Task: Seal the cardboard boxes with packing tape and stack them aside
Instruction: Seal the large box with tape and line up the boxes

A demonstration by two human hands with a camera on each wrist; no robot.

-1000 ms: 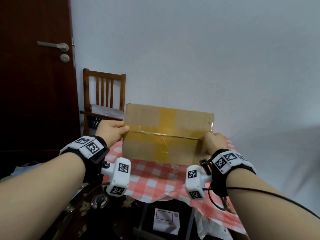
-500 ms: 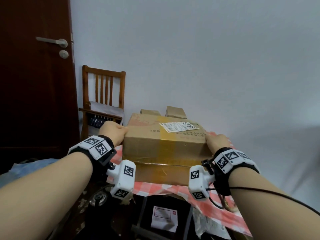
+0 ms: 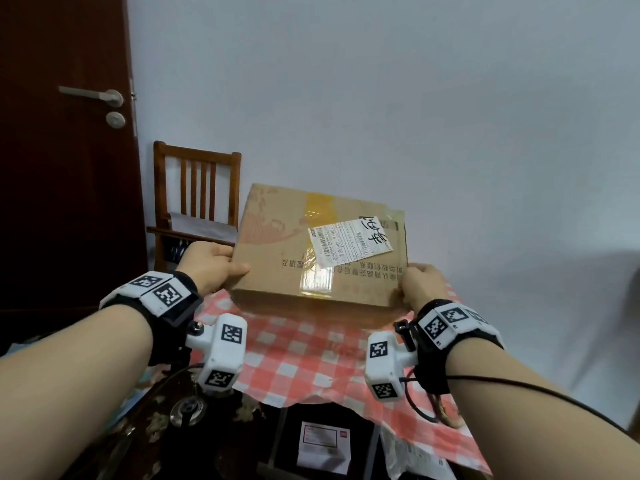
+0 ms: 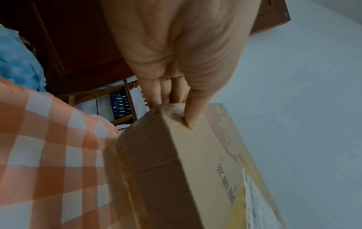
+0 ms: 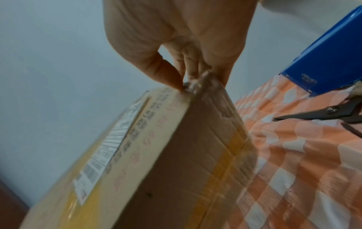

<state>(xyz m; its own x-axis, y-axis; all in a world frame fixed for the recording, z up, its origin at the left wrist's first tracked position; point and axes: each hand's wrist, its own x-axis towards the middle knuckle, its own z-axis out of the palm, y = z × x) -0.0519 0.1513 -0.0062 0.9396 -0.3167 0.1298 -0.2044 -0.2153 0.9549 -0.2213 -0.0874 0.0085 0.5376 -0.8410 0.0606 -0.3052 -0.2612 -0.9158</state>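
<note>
Both hands hold one cardboard box up over the surface with the checked cloth. The left hand grips its left near corner, thumb on top, and the right hand grips its right near corner. Scissors lie on the cloth beside a blue tape holder.

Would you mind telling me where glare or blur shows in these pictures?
Head view: glare on the yellow tape across the cardboard box, otherwise sharp. Left wrist view: the box's near end is smeared. Right wrist view: the shipping label is blurred; the scissors stay fairly crisp.
</note>
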